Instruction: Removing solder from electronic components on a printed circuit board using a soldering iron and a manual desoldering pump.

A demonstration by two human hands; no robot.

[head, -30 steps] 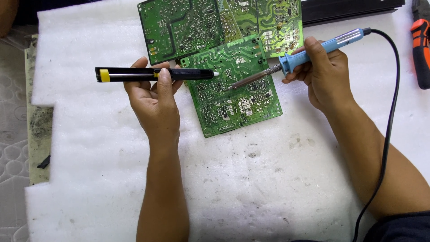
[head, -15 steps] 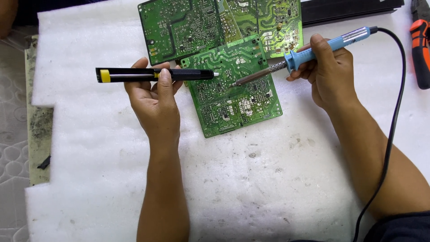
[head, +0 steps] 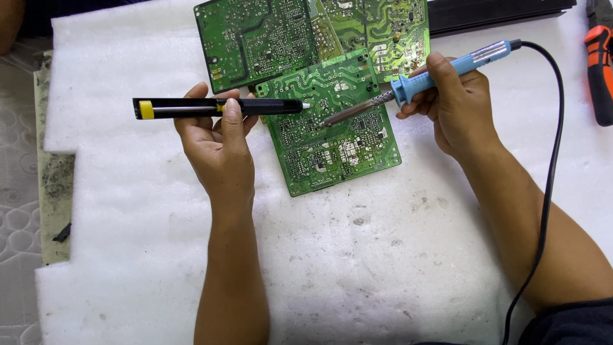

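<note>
On white foam sheet (head: 159, 255), small green circuit board (head: 329, 124) lies flat. Right hand (head: 456, 105) grips blue soldering iron (head: 447, 67), tip on board; left hand (head: 214, 137) clasps black desoldering pump (head: 217, 107). Risk: prolonged heat may lift pads; unclamped board could slide.

A sheet of white foam (head: 332, 268) covered the work surface under the grips and was marked with small grey specks. Left of the gripping area, its edge was cut in steps, and a dirty strip (head: 56, 185) lay beside it. Further left was a pale quilted surface (head: 16, 223). Far above the grips, a dark edge (head: 498, 13) ran along the top. The light was even and soft.
</note>
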